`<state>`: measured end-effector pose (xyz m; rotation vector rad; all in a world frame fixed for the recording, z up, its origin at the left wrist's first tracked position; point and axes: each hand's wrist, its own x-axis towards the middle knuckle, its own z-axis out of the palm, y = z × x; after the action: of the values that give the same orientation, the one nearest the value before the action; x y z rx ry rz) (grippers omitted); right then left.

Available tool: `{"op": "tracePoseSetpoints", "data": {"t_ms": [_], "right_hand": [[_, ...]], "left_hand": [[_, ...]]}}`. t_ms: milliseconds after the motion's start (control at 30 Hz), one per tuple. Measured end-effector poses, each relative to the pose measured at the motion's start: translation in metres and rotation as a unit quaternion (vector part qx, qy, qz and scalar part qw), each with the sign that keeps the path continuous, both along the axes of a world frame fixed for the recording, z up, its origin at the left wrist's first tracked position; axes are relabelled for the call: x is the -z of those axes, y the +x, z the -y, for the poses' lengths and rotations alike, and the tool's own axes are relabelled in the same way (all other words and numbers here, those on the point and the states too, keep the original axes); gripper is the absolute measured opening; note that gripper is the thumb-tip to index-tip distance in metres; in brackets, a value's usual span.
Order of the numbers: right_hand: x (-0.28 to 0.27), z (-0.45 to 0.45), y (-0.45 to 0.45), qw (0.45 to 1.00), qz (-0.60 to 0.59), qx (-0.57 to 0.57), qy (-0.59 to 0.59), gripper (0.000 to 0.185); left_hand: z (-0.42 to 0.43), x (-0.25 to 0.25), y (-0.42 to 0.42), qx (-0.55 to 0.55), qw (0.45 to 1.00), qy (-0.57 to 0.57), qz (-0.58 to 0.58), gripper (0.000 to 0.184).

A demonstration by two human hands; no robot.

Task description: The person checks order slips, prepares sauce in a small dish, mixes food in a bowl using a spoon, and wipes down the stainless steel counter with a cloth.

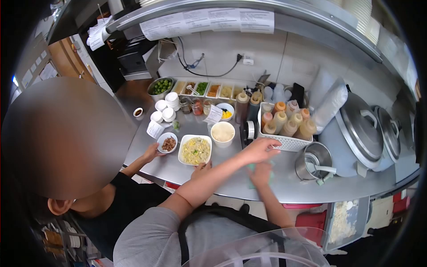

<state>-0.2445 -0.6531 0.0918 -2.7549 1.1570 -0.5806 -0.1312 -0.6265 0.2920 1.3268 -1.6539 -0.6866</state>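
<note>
My left hand (pixel 261 150) reaches across in front of the white basket (pixel 289 143) of sauce bottles. Its fingers are stretched out and hold nothing. Below it, my right hand (pixel 260 174), slightly blurred, presses on a green cloth (pixel 272 177) on the steel counter (pixel 231 182). To the left of my hands stand a white tub of pale food (pixel 223 133) and a square white bowl of fried rice (pixel 195 150). A co-worker's hand (pixel 202 170) touches that bowl's front edge. Their other hand (pixel 151 152) holds a small bowl of browned meat pieces (pixel 168 143).
Tall lidded pots (pixel 364 129) and a metal container with a utensil (pixel 314 160) stand at right. At the back are topping trays (pixel 213 91), a bowl of limes (pixel 160 87) and stacked white cups (pixel 172 101). The co-worker (pixel 120 200) stands close at my left.
</note>
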Motion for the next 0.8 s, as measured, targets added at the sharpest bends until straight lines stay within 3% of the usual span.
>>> {"op": "tracePoseSetpoints", "data": {"t_ms": [33, 67, 133, 167, 233, 267, 333, 400, 467, 600, 667, 733, 767, 800], "right_hand": [[-0.001, -0.021, 0.014, 0.995, 0.048, -0.083, 0.018, 0.071], [0.004, -0.046, 0.024, 0.990, 0.020, -0.134, 0.039, 0.071], [0.012, -0.090, 0.039, 0.939, 0.119, -0.242, 0.214, 0.070], [0.015, -0.094, 0.027, 0.940, 0.117, -0.236, 0.218, 0.070], [0.007, -0.089, 0.014, 0.911, 0.043, -0.388, 0.130, 0.074], [0.002, -0.084, 0.000, 0.911, 0.045, -0.390, 0.129, 0.074], [-0.027, -0.063, -0.051, 0.937, -0.103, -0.334, 0.027, 0.084], [-0.031, -0.032, -0.106, 0.947, -0.187, -0.259, 0.039, 0.091], [-0.021, -0.004, -0.169, 0.963, -0.199, -0.177, 0.034, 0.093], [-0.007, 0.034, -0.309, 0.966, -0.253, -0.020, -0.043, 0.078], [0.002, 0.051, -0.387, 0.939, -0.322, 0.096, -0.073, 0.073], [0.018, 0.073, -0.471, 0.936, -0.250, 0.247, -0.032, 0.065], [0.013, 0.082, -0.513, 0.910, -0.165, 0.352, 0.144, 0.051], [0.028, 0.109, -0.576, 0.886, -0.163, 0.408, 0.146, 0.043]], "left_hand": [[0.000, 0.001, -0.007, 0.008, 1.000, 0.003, -0.006, 0.033], [0.001, 0.002, -0.015, 0.017, 1.000, 0.018, -0.007, 0.033], [0.004, 0.007, -0.028, 0.036, 0.999, 0.039, 0.000, 0.032], [0.003, 0.010, -0.036, 0.041, 0.998, 0.043, -0.004, 0.032], [0.003, 0.009, -0.049, 0.032, 0.998, 0.044, 0.013, 0.032], [0.003, 0.011, -0.053, 0.030, 0.998, 0.044, 0.025, 0.033], [0.001, 0.021, -0.058, 0.020, 0.998, 0.047, 0.037, 0.033], [-0.003, 0.040, -0.068, 0.007, 0.997, 0.068, 0.026, 0.033], [-0.016, 0.048, -0.074, 0.002, 0.992, 0.123, 0.040, 0.035], [-0.038, 0.105, -0.083, -0.027, 0.979, 0.200, -0.026, 0.032], [-0.056, 0.123, -0.092, -0.058, 0.968, 0.232, -0.072, 0.032], [-0.068, 0.134, -0.102, -0.070, 0.959, 0.257, -0.097, 0.032], [-0.075, 0.137, -0.108, -0.090, 0.949, 0.285, -0.097, 0.031], [-0.076, 0.138, -0.113, -0.115, 0.938, 0.313, -0.099, 0.031]]}}
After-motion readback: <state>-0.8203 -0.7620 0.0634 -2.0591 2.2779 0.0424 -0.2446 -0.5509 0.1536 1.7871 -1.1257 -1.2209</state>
